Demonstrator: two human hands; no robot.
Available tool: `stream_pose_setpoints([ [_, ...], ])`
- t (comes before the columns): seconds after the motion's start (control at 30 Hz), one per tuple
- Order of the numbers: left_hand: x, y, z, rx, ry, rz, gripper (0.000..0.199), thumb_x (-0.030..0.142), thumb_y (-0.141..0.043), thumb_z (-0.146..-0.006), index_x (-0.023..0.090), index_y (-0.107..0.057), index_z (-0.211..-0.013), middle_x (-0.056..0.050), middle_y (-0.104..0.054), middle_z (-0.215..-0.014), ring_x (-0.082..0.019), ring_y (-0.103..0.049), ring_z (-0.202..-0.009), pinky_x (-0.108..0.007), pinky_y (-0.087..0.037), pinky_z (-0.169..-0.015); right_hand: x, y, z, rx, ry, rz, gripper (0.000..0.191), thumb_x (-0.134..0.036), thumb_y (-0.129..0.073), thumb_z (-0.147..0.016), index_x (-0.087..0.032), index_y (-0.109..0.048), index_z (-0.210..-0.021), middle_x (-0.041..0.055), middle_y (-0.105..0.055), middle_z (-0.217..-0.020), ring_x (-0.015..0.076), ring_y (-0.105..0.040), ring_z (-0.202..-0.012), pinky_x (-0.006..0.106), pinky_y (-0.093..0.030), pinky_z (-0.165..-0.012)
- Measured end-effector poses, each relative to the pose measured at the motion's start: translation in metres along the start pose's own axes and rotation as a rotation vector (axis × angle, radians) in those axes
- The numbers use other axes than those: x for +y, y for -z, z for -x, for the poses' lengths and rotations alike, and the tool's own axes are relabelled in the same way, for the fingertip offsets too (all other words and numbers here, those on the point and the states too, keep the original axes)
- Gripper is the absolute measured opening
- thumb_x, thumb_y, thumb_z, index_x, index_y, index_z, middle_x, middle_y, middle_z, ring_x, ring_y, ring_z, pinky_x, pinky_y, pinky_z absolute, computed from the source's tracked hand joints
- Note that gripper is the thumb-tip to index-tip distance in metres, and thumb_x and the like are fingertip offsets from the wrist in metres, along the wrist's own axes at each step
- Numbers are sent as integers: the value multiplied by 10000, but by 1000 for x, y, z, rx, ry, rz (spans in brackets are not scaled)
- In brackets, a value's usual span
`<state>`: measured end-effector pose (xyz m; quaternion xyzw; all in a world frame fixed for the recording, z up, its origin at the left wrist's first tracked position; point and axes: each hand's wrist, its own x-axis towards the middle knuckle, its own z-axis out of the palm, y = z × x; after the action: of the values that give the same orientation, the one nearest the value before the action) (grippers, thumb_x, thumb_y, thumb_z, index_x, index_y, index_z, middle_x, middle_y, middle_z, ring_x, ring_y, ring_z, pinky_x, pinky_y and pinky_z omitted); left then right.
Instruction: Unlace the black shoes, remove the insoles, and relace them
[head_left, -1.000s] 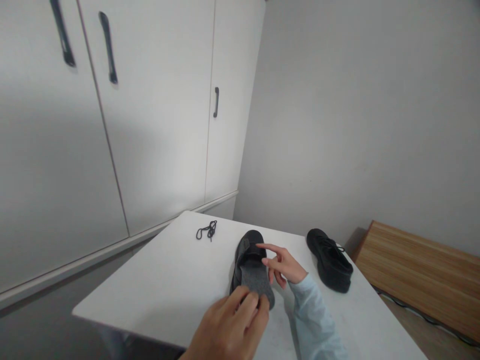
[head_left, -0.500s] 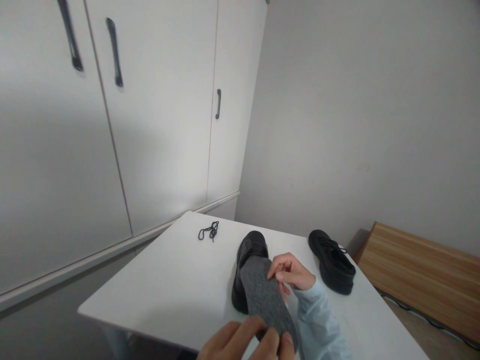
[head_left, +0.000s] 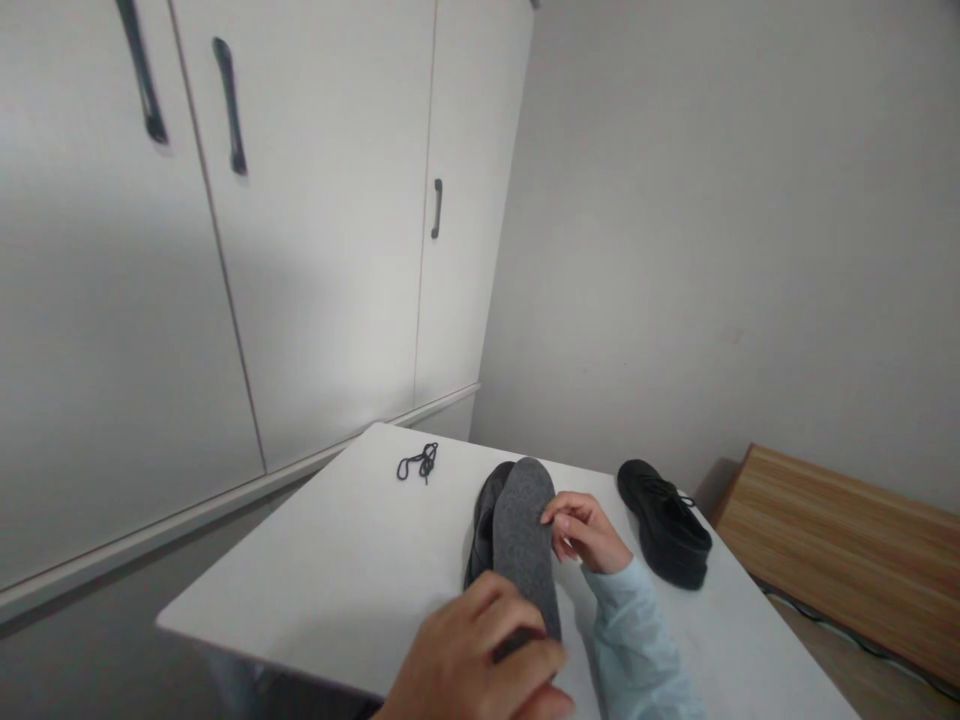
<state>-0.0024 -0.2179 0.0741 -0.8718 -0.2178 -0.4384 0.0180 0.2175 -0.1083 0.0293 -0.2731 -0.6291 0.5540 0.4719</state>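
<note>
Cabinet: white doors fitted with dark handles, seen at far left.
Table: white top, extended from the cabinet toward the right.
Lace: dark, loosely looped, laid near the table's far left corner.
Left hand: placed at the near edge; fingers curled over the near end of the insole, which is gripped there.
Black shoe: toe pointed to the far side; right part covered by the insole.
Insole: grey, held lengthwise above the shoe's right side; contact with the shoe cannot be made out.
Right hand: fingertips set against the insole's right edge, thumb close to index; whether the edge is pinched is not discernible. Wrist covered by a light blue sleeve.
Second shoe: black, laced, stood near the table's right edge.
Wooden panel: seen beyond the table, far right.
</note>
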Motion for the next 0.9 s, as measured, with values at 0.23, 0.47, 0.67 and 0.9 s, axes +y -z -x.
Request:
stream_pose_setpoints([
  [0.23,-63,-25,-7,29,630,174,258,322,-525,-845,213,-561,-1077,-84,-611,-1068,-203,-587,-943,-351,-488,-833,5,1,-9,119,21,138,205,-341,-685,-736,-146,-638,-778,-23,-604,-536,24,-397,-311,148,-217,-312],
  [0.47,-104,-41,-5,-127,888,580,348,308,-533,-800,190,-435,-1113,-21,-638,-801,-150,-629,-722,-254,-486,-653,6,-5,-11,143,-40,212,247,-377,-677,-725,-154,-602,-801,-10,-623,-614,38,-436,-311,152,-225,-294],
  [0.67,-136,-46,0,-101,867,661,399,315,-576,-761,201,-419,-1110,31,-580,-718,-98,-545,-535,-201,-420,-507,5,-9,-14,213,23,261,298,-405,-671,-730,-163,-607,-891,-14,-598,-622,39,-405,-355,173,-312,-324],
  [0.9,-196,-42,7,-125,919,248,330,162,-516,-776,181,-503,-1105,-2,-619,-754,-135,-596,-639,-236,-454,-626,5,-7,-15,302,84,297,305,-388,-630,-761,-176,-580,-974,-34,-565,-605,35,-376,-369,170,-305,-342],
])
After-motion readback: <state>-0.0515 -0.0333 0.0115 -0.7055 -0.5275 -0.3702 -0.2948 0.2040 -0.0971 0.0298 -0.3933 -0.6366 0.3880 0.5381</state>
